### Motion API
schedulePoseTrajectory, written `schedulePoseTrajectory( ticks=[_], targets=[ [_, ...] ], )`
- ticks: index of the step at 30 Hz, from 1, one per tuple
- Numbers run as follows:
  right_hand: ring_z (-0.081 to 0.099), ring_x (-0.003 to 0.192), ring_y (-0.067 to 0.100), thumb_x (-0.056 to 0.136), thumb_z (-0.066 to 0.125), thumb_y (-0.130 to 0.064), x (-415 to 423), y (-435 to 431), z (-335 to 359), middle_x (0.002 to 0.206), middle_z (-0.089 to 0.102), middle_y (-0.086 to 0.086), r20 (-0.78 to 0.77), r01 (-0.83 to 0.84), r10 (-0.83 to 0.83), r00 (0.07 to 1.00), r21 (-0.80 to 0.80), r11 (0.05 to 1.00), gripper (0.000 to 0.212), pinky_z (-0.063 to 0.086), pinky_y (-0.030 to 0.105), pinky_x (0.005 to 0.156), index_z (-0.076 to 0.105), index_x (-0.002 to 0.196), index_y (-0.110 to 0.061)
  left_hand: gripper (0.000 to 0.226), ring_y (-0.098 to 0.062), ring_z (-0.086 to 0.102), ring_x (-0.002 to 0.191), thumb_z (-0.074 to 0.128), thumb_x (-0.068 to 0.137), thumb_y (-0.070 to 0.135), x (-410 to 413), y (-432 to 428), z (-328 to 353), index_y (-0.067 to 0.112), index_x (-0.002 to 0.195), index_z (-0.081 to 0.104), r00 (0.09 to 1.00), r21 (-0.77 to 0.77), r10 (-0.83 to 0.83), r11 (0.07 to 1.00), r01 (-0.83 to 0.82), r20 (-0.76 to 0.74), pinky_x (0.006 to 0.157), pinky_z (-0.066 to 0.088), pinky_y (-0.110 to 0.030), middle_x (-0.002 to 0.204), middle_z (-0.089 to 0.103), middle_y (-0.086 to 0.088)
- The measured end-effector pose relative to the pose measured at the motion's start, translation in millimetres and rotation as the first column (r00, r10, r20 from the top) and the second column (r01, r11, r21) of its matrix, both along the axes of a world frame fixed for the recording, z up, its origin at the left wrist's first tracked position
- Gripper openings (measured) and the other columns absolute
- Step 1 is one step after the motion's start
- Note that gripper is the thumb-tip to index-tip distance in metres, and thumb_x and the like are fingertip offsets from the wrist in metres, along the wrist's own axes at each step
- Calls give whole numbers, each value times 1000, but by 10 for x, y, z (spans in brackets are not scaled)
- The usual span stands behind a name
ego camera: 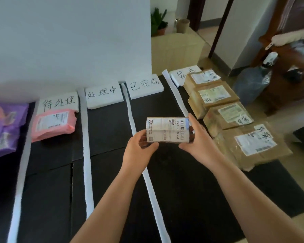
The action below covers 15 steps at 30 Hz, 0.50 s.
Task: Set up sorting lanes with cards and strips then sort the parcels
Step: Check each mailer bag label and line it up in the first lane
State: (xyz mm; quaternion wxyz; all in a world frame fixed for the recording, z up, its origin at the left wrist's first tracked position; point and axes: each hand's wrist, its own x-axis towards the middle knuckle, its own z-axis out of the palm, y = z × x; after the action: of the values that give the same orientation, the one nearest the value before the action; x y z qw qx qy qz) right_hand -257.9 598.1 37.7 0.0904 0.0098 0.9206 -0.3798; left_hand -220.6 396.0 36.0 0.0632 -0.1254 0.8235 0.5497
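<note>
A black floor mat [112,134] lies with its far edge against a white wall [68,41]. Long white foam strips [86,155] run from that edge toward the near one and cut the mat into lanes, each headed by a white foam card with handwritten characters [102,97] at the far edge.

In the left lane a pink plastic mailer [54,124] touches its card. A purple plastic mailer [2,134] sits by the mat's left edge. Four brown cardboard boxes with white labels [216,95] fill the lane along the right edge, the nearest reaching over that edge. The two middle lanes are bare dark mat below their cards.

Both hands hold a small brown parcel wrapped in a white shipping label [167,129] above the third lane, near its right strip. The left hand [140,146] curls its fingers and thumb round the parcel's left end. The right hand [198,137] clasps the right end, thumb at the near edge.
</note>
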Motion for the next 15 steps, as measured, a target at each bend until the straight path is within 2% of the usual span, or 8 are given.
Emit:
schedulePoseTrajectory(
  ticks=[3, 6, 8, 13, 15],
  targets=[
    [49, 132, 14, 83, 77, -13, -502, 13, -47, 146, 46, -2, 34, -32, 34, 999, -68, 997, 95, 49, 33, 101, 18, 156, -26, 41, 13, 59, 96, 72, 89, 24, -395, 80, -77, 49, 115, 53, 997, 12, 67, 998, -68, 30, 64, 47, -8, 100, 61, 30],
    [57, 122, 15, 86, 74, -15, -1001, -27, -137, 137, 55, 0, 43, -22, 28, 999, -141, 990, 69, 54, 38, 98, 37, 144, -19, 46, 8, 59, 98, 72, 88, 25, -818, 121, -200, 37, 127, 52, 983, 42, 165, 985, -169, 77, 63, 45, -9, 104, 61, 25],
    [59, 116, 14, 88, 72, -19, -1295, -85, -222, 131, 58, -1, 41, -41, 48, 998, -163, 986, 56, 55, 37, 94, 44, 136, -19, 45, 5, 59, 100, 73, 88, 26, -1073, 111, -293, 33, 125, 49, 969, 56, 221, 972, -228, 108, 66, 42, -10, 106, 60, 23],
    [59, 112, 12, 91, 68, -31, -2031, -295, -527, 128, 60, -4, 41, -106, 116, 992, -192, 976, 55, 54, 35, 89, 46, 141, -24, 37, 1, 61, 99, 68, 89, 25, -1692, 16, -509, 28, 123, 55, 952, 46, 266, 960, -276, 150, 68, 41, -16, 112, 66, 16],
    [58, 107, 8, 91, 67, -31, -2271, -396, -637, 127, 59, -5, 51, -111, 123, 991, -205, 972, 52, 50, 25, 80, 47, 139, -27, 29, 2, 63, 94, 64, 90, 21, -1897, -34, -565, 39, 112, 61, 960, 23, 242, 968, -248, 143, 67, 41, -15, 102, 68, 21]
  ],
)
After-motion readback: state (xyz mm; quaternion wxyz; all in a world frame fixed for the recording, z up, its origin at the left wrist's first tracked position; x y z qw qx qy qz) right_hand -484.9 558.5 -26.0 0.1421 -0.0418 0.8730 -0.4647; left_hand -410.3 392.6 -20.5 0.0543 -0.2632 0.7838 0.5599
